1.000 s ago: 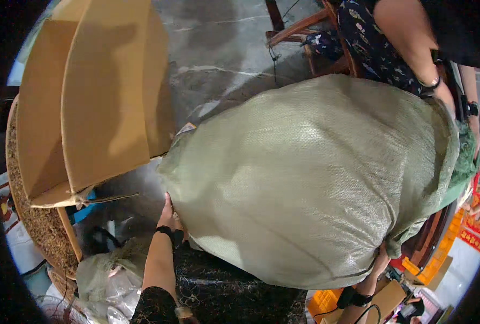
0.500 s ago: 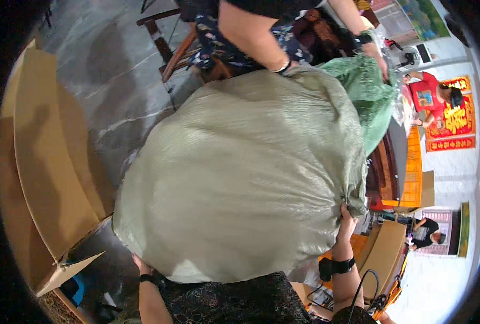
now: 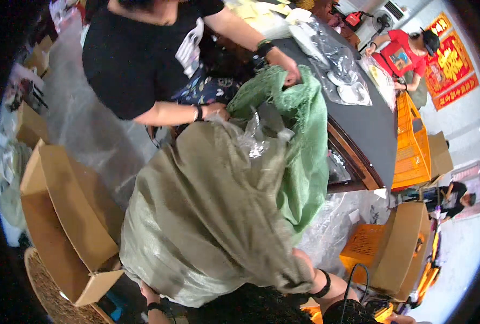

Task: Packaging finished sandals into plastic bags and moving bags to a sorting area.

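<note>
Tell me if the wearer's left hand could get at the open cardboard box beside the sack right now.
Probably not at once: the left hand is under the big green sack, apparently bearing it. The cardboard box lies close, nothing between.

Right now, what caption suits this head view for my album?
Both hands, left and right, grip a bulging green woven sack while a co-worker holds its open mouth.

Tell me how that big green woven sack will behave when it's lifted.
The sack probably flops and sags: its cloth folds and drapes in deep creases. It looks bulky and likely heavy, since the wearer's left hand props it from below while another person's hands hold its open mouth. The clear plastic liner at the top may slide against the weave.
</note>
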Tool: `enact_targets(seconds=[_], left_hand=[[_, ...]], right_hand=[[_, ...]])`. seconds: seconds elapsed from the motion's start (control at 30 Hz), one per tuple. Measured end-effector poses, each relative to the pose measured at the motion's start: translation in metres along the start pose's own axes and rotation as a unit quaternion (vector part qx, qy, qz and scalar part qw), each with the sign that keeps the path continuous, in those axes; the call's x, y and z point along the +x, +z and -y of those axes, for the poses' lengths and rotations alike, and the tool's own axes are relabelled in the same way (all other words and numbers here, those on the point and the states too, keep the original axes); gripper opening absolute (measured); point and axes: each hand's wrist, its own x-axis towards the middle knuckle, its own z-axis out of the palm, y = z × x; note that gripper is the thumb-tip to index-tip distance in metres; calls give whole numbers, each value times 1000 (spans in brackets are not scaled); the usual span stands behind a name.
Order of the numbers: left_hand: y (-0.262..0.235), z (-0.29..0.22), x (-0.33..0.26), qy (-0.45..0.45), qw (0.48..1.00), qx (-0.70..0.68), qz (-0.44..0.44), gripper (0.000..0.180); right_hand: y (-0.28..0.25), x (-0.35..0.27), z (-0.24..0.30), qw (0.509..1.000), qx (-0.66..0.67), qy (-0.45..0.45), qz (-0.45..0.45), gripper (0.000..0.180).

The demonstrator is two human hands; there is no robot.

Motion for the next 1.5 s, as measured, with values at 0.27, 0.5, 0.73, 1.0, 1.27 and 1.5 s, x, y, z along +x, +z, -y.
enact_targets(seconds=[0.27, 0.5, 0.73, 1.0, 1.27, 1.5], left_hand=[[29, -69, -104, 80, 993, 32, 78, 43], [38, -62, -156, 120, 988, 83, 57, 45], [74, -72, -219, 170, 979, 115, 3, 45], [70, -73, -211, 170, 973, 155, -21, 37], [99, -86, -257, 169, 962, 210, -33, 45], [130, -118, -317, 162, 956, 228, 90, 42]], right_hand=[[9, 113, 72, 958, -25, -286, -6, 37], [-36, 188, 103, 937, 345, -39, -42, 39], [-101, 286, 19, 758, 597, 45, 258, 52], [-147, 448, -137, 758, -550, -234, -261, 38], [-295, 301, -150, 763, -626, 160, 10, 51], [-297, 203, -110, 694, -674, 249, 41, 61]])
